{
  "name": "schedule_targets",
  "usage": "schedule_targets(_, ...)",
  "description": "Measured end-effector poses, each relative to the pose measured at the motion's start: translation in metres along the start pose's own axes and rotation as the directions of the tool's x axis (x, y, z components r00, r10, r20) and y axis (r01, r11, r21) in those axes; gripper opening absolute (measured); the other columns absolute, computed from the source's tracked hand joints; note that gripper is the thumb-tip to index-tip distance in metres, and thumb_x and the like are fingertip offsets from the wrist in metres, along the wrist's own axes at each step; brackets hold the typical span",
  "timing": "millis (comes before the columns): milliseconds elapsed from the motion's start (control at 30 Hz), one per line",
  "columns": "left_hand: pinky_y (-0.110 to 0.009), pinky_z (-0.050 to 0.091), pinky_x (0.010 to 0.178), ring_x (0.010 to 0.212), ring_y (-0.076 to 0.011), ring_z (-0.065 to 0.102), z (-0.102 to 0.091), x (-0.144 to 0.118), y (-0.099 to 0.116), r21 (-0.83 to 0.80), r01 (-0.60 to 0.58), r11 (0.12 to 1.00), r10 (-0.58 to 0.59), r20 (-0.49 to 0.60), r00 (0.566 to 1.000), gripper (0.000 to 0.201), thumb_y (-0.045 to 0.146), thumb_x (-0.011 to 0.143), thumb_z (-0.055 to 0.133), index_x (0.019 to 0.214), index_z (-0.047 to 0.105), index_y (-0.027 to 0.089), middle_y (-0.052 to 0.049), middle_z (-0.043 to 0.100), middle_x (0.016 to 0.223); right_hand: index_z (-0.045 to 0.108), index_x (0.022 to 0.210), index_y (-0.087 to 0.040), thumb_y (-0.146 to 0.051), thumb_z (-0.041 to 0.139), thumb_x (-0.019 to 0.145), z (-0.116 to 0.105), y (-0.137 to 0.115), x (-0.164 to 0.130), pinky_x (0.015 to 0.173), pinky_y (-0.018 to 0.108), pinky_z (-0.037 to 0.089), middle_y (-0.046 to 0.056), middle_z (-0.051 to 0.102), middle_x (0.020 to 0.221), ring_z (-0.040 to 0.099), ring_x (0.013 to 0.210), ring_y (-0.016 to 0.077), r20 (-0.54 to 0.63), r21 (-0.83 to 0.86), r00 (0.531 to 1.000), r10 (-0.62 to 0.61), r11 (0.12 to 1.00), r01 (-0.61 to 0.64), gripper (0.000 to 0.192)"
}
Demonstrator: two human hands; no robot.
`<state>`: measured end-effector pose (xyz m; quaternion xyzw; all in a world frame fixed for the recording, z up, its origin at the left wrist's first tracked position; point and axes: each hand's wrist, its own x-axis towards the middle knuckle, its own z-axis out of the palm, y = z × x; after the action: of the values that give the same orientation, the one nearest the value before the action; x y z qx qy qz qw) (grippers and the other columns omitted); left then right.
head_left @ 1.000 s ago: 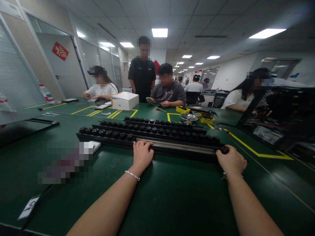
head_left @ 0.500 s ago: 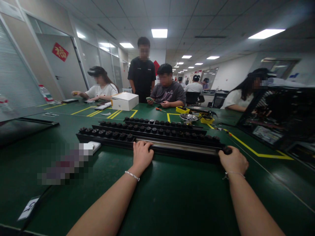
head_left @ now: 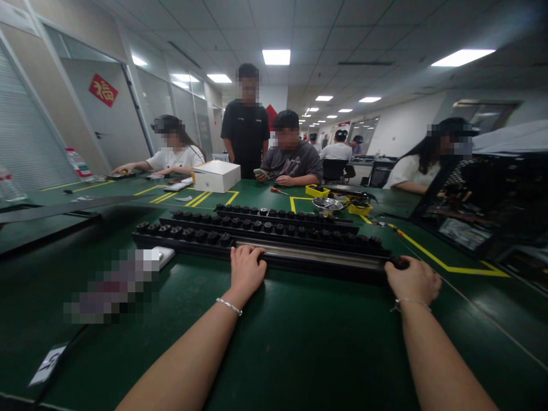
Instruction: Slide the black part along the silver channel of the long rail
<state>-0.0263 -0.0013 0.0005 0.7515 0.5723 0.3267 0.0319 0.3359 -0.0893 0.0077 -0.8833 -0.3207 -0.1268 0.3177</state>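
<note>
A long black rail (head_left: 312, 253) with a bare metal channel lies across the table in front of me. Black socket-like modules (head_left: 188, 233) fill its left part. My left hand (head_left: 248, 267) grips the rail's near edge around the middle, where the modules end. At the rail's right end, my right hand (head_left: 413, 279) closes around a small round black module (head_left: 399, 262); whether it sits fully in the channel is hidden by the fingers. Two similar rails with modules, a middle one (head_left: 274, 227) and a far one (head_left: 282, 213), lie right behind.
A pixelated phone-like object (head_left: 165, 258) lies to the left. Beyond the rails are a white box (head_left: 217, 177), a metal bowl (head_left: 327, 204) and yellow trays (head_left: 317, 191). An open black case (head_left: 483, 211) stands at right. A grey strip (head_left: 64, 211) enters from the left. Co-workers sit around.
My right hand has shifted slightly right along with the round black module. My left hand stays put. A grey strip has appeared at the left; a co-worker's hand there has moved left and down.
</note>
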Motion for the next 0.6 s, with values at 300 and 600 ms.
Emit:
schedule_targets(300, -0.051, 0.015, 0.114, 0.112, -0.0239, 0.048, -0.0009, -0.0003, 0.0007, 0.017, -0.003, 1.0, 0.003, 0.001, 1.0, 0.032, 0.019, 0.076, 0.05, 0.102, 0.068, 0.027, -0.004, 0.062, 0.103, 0.057, 0.117, -0.022, -0.05, 0.051, 0.072, -0.0041, -0.0061, -0.0014, 0.096, 0.047, 0.038, 0.013, 0.051, 0.128, 0.043, 0.12, 0.0335, 0.023, -0.021, 0.985, 0.174, 0.985, -0.173, 0.054)
schedule_targets(600, -0.051, 0.016, 0.114, 0.111, -0.0239, 0.049, -0.0007, -0.0004, 0.0008, 0.002, -0.004, 1.0, 0.004, -0.008, 1.0, 0.032, 0.019, 0.076, 0.05, 0.101, 0.068, 0.027, -0.004, 0.062, 0.102, 0.055, 0.121, -0.024, -0.049, 0.05, 0.072, -0.0076, -0.004, 0.002, 0.097, 0.048, 0.04, 0.012, 0.05, 0.132, 0.044, 0.122, 0.0326, 0.051, -0.004, 0.971, 0.235, 0.972, -0.235, 0.055)
